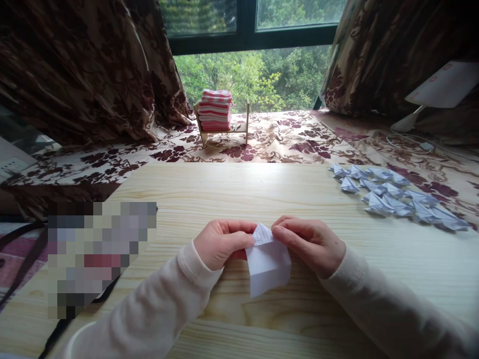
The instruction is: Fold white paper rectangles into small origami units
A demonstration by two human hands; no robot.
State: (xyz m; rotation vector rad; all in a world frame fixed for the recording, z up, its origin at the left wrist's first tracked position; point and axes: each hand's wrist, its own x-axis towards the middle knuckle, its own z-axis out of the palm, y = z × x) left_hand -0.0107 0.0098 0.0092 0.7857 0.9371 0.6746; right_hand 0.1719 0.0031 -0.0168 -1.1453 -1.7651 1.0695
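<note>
A small sheet of white paper (267, 264) is held up between my two hands, above the wooden table (224, 192). Its top is folded into a point, where a printed or patterned side shows; a crease runs across the plain lower part. My left hand (220, 242) pinches the left edge of the fold between thumb and fingers. At the right edge of the fold, my right hand (309, 242) grips the paper with thumb and forefinger. The lower end of the sheet hangs loose, slightly curled.
Several folded paper pieces (392, 192) lie in rows at the table's far right. A pixelated object (101, 254) lies at the left. Behind the table, a small wooden stand (224, 131) holds folded striped cloths (215, 110). A white lamp (441, 87) stands back right.
</note>
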